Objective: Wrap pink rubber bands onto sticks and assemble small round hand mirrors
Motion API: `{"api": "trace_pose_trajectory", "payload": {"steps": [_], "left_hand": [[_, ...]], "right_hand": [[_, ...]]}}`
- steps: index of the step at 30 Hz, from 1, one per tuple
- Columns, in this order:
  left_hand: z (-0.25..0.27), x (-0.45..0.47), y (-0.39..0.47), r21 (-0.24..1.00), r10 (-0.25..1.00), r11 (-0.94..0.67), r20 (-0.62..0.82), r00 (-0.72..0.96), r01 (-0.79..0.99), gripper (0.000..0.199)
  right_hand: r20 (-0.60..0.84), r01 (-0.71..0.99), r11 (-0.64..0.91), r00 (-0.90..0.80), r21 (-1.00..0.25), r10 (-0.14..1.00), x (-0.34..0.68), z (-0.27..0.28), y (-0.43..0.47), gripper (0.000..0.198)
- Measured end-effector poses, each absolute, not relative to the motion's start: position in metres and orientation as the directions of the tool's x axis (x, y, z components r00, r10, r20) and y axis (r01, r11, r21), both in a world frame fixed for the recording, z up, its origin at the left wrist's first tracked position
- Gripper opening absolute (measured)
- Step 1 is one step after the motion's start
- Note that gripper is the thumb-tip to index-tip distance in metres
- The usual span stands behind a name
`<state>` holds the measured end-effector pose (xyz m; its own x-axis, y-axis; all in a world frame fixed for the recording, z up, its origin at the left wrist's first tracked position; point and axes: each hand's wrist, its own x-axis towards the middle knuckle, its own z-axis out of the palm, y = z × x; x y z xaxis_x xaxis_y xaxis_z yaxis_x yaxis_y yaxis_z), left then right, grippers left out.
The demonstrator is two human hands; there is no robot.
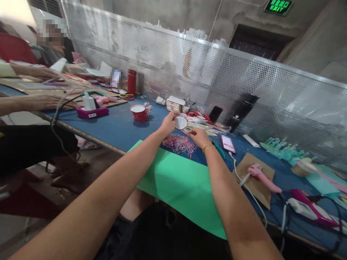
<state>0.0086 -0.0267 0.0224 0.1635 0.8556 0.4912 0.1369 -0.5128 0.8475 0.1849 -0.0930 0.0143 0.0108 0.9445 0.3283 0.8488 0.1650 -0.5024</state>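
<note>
Right fingers (192, 133) — grip too small to tell; phone screen (228, 143) — blurred.

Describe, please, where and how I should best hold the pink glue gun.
Probably grip the pink glue gun by its slim handle, from above and the right: it lies partly on cardboard, the handle angled toward the near right, away from the pale stick.

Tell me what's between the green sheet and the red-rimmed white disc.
In the head view, a tangled heap of thin pink and purple strands lies between the green sheet and the disc.
</note>
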Motion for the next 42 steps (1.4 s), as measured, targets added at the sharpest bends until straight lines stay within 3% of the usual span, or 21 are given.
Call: {"api": "trace_pose_trajectory", "payload": {"steps": [7, 15, 21, 25, 32, 38, 42], "left_hand": [[0.025, 0.009, -0.031, 0.865, 0.865, -0.489, 0.465, 0.187, 0.114, 0.037], [0.020, 0.008, -0.022, 0.865, 0.865, -0.494, 0.479, 0.148, 0.088, 0.029], [0.017, 0.011, -0.021, 0.866, 0.876, -0.466, 0.425, 0.227, 0.179, 0.015], [0.018, 0.012, -0.025, 0.867, 0.881, -0.459, 0.414, 0.230, 0.197, 0.021], [0.023, 0.011, -0.029, 0.744, 0.784, -0.612, 0.527, 0.328, 0.268, 0.009], [0.022, 0.011, -0.034, 0.639, 0.698, -0.703, 0.540, 0.469, 0.311, 0.029], [0.019, 0.012, -0.030, 0.627, 0.683, -0.717, 0.549, 0.481, 0.303, 0.019]], "right_hand": [[0.313, 0.830, 0.226, -0.066, -0.510, 0.947, 0.185, 0.007, -0.086, 0.011], [0.361, 0.828, 0.186, 0.022, -0.529, 0.932, 0.184, 0.012, -0.090, 0.013], [0.370, 0.672, 0.215, 0.094, -0.709, 0.924, 0.184, 0.012, -0.089, 0.022], [0.352, 0.663, 0.203, 0.097, -0.720, 0.931, 0.187, 0.011, -0.088, 0.025], [0.271, 0.264, 0.226, 0.146, -0.937, 0.951, 0.179, 0.017, -0.093, 0.032], [0.177, 0.063, 0.167, 0.205, -0.984, 0.963, 0.169, 0.027, -0.101, 0.033], [0.148, -0.016, 0.154, 0.208, -0.988, 0.967, 0.168, 0.031, -0.104, 0.031]]}}
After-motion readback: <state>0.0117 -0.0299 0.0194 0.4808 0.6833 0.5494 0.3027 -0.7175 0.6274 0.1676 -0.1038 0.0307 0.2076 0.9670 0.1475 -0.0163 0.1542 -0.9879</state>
